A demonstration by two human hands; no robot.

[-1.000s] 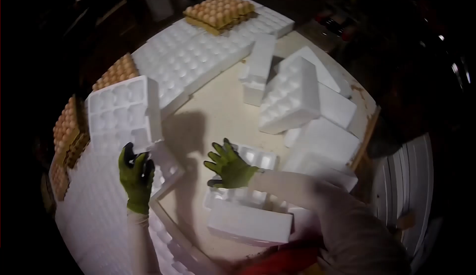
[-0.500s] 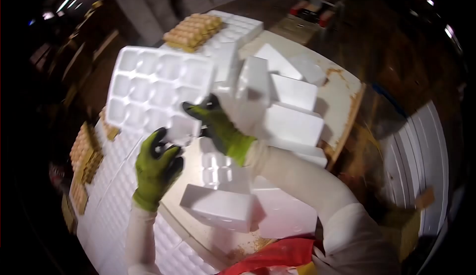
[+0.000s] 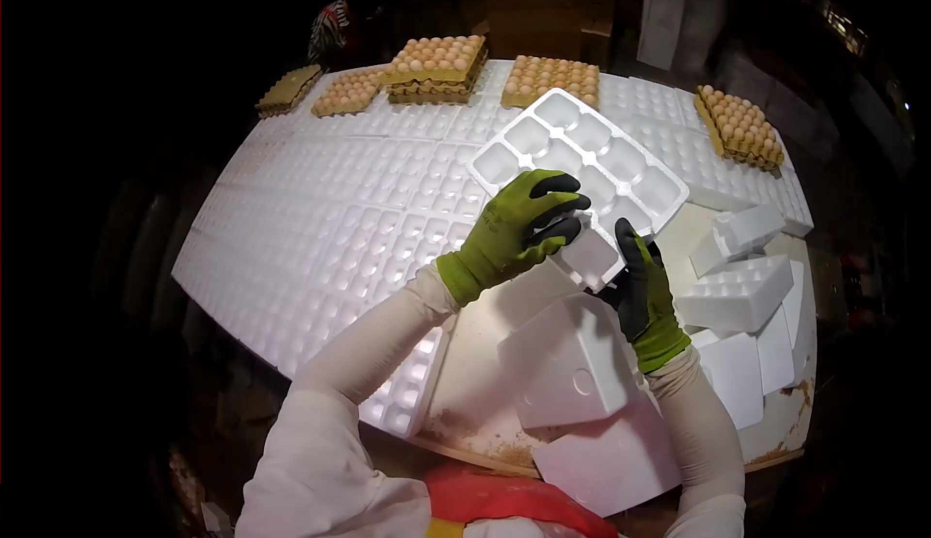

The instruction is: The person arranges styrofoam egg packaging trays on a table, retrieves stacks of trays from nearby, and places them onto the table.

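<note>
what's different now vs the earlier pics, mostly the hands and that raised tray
The right hand has come up from low over the tabletop and now grips the near corner of the raised foam tray. The camera view has also swung left. The left hand stays at the tray's near side; egg trays still rest on the white foam.
</note>
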